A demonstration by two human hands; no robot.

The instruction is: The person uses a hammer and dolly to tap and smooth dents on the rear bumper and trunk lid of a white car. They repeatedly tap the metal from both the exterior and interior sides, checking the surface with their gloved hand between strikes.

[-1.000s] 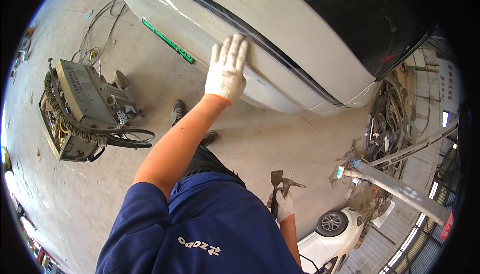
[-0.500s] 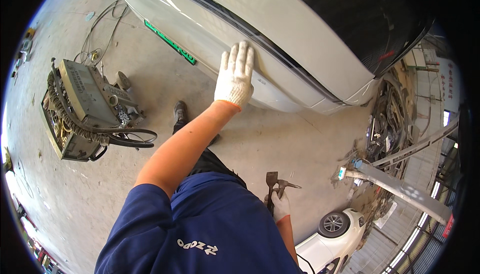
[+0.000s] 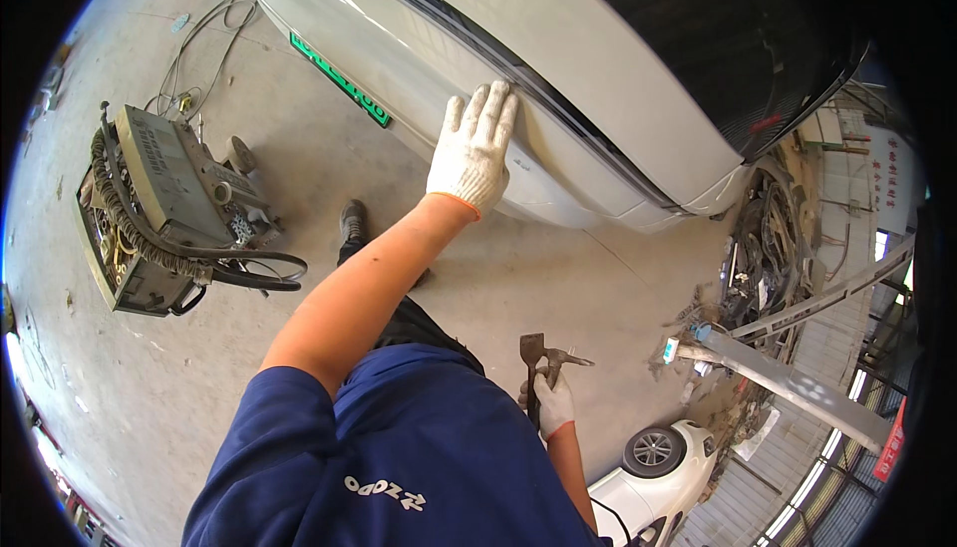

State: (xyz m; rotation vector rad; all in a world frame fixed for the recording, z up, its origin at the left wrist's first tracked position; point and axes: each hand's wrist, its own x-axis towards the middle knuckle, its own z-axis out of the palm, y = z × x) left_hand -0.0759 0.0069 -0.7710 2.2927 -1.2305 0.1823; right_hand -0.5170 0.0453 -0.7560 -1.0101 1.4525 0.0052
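At the far left, a grey boxy machine [image 3: 164, 173] stands on the concrete floor [image 3: 130, 367], a ribbed hose looped over its side and thin cables [image 3: 177, 68] lying behind it. Next comes a green plate [image 3: 339, 80] on the edge of a white car [image 3: 588, 58], whose pale body spans the top of the view. The left hand [image 3: 471, 153], in a knitted white glove with an orange cuff, is released and laid flat on the car's panel, fingers extended and their tips just beside the dark seam. Lower and farther right, well apart from that car, the right hand [image 3: 556, 402], also gloved, is clenched round a wide-headed flat tool [image 3: 532, 349] and a pointed hammer [image 3: 570, 357], both heads upward. Beyond it sit a second white car [image 3: 630, 497], a heap of dark parts [image 3: 763, 238] and a slanting grey post [image 3: 797, 387].
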